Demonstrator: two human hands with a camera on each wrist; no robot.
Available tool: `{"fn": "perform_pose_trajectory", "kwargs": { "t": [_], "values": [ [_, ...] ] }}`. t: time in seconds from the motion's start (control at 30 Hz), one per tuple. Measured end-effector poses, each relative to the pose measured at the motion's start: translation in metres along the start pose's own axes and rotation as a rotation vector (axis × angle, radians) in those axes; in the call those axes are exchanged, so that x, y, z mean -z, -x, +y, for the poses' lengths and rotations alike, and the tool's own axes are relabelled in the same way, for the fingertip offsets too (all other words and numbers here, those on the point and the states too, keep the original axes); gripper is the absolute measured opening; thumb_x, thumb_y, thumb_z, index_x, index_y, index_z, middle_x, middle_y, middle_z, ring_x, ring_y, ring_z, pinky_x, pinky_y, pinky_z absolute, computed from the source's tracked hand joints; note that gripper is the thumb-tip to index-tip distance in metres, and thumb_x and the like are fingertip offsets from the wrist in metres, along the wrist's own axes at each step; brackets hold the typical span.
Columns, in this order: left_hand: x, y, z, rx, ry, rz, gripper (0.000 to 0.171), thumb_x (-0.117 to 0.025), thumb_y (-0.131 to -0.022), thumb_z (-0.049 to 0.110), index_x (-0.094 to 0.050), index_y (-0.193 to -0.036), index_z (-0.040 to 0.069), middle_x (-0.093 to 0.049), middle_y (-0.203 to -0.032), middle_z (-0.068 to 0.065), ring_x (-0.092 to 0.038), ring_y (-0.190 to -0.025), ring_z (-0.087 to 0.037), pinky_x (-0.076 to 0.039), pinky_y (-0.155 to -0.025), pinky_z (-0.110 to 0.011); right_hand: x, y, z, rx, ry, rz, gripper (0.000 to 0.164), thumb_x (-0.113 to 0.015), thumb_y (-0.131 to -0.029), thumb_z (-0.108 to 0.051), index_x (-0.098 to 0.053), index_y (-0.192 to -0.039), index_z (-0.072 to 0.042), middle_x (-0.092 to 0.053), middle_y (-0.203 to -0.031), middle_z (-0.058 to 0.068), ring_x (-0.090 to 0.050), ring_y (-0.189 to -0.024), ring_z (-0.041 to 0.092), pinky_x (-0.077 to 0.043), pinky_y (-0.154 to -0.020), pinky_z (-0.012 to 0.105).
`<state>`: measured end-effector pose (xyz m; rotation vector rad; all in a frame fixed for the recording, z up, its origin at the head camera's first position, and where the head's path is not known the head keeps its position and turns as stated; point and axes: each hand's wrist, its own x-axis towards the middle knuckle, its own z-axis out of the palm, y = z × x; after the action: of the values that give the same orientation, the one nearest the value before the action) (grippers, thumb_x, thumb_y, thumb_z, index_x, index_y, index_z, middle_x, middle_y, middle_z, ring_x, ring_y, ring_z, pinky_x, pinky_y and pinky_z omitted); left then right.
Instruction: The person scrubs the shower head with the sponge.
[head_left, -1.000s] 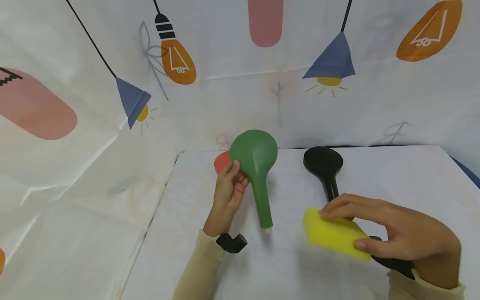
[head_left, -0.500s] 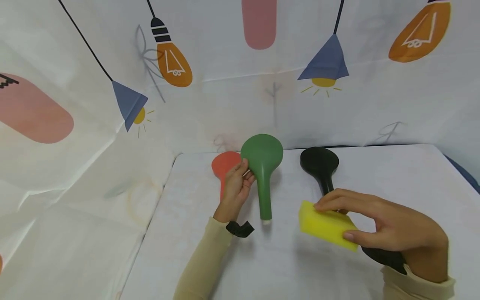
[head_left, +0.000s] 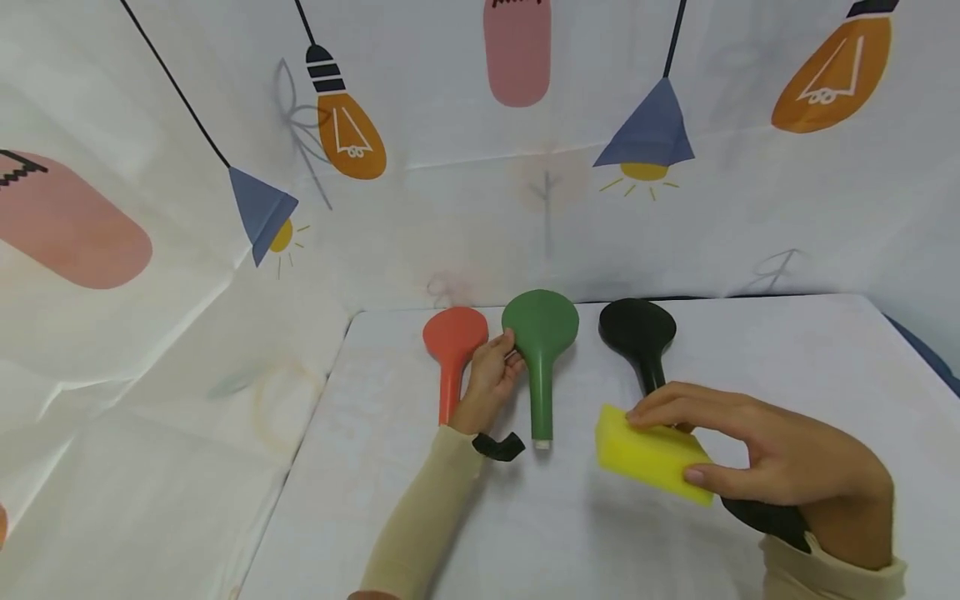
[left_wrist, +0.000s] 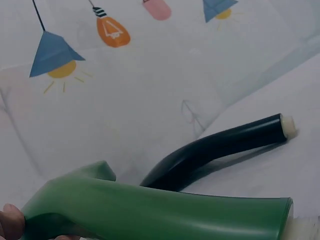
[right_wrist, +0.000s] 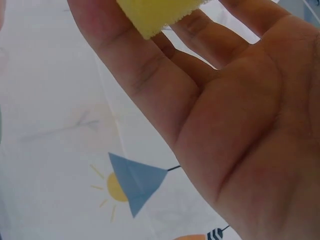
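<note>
My left hand (head_left: 491, 375) pinches the left edge of a green shower head (head_left: 542, 321), which lies low over the table with its handle toward me. In the left wrist view that green handle (left_wrist: 190, 212) fills the bottom, and a pale connector shows at its end. A yellow sponge (head_left: 648, 454) is held between the thumb and fingers of my right hand (head_left: 780, 454), raised above the table. One sponge corner (right_wrist: 155, 15) shows at the top of the right wrist view. To the left lies a red shower head (head_left: 455, 333), its handle partly behind my left hand.
A black shower head (head_left: 637, 327) lies right of the green one, its handle end hidden behind my right hand in the head view. A white cloth covers the table (head_left: 525, 533). Printed wall sheeting (head_left: 465, 208) rises directly behind the table's back edge.
My left hand has carried the green shower head right and lowered it between the red and black ones, uncovering the red one. The sponge has shifted slightly left in view.
</note>
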<state>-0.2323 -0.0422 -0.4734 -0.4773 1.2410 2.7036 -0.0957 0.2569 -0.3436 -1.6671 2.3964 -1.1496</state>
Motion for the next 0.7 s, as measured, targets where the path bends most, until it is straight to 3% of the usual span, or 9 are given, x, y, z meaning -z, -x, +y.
{"fn": "perform_pose_trajectory", "kwargs": {
  "t": [0.07,0.2,0.43,0.7],
  "values": [
    [0.000,-0.004,-0.005,0.002,-0.013,0.013,0.015,-0.056,-0.103,0.016,-0.061,-0.103,0.001,-0.055,-0.079,-0.004,-0.049,-0.065,-0.011,-0.039,-0.053,-0.019,0.001,0.001,0.000,0.002,0.006,0.004,0.066,-0.078,-0.077,0.001,-0.054,-0.138,-0.010,-0.058,-0.136,0.000,-0.055,-0.116,0.008,-0.045,-0.096,0.013],
    [0.000,-0.012,-0.013,-0.005,-0.027,0.034,0.019,-0.056,-0.102,0.015,-0.061,-0.110,-0.002,-0.063,-0.084,-0.007,-0.058,-0.069,-0.011,-0.046,-0.056,-0.019,0.002,0.002,-0.002,-0.015,0.022,0.000,0.066,-0.077,-0.078,-0.001,-0.054,-0.139,-0.013,-0.058,-0.136,-0.002,-0.056,-0.116,0.008,-0.046,-0.097,0.014],
    [0.001,-0.020,-0.021,0.013,-0.068,0.093,0.026,-0.054,-0.103,0.015,-0.061,-0.117,-0.006,-0.059,-0.082,-0.005,-0.053,-0.071,-0.011,-0.045,-0.059,-0.020,0.002,0.002,-0.002,-0.019,0.012,-0.013,0.064,-0.076,-0.080,-0.002,-0.054,-0.139,-0.015,-0.058,-0.137,-0.003,-0.056,-0.117,0.008,-0.045,-0.099,0.014],
    [0.001,-0.024,-0.025,0.000,-0.100,0.096,0.036,-0.052,-0.104,0.017,-0.056,-0.128,-0.010,-0.066,-0.086,-0.008,-0.065,-0.080,-0.012,-0.056,-0.068,-0.024,0.004,0.004,-0.004,-0.002,0.023,-0.006,0.064,-0.076,-0.080,-0.003,-0.054,-0.139,-0.014,-0.058,-0.137,-0.002,-0.055,-0.119,0.007,-0.043,-0.101,0.012]
  ]
}}
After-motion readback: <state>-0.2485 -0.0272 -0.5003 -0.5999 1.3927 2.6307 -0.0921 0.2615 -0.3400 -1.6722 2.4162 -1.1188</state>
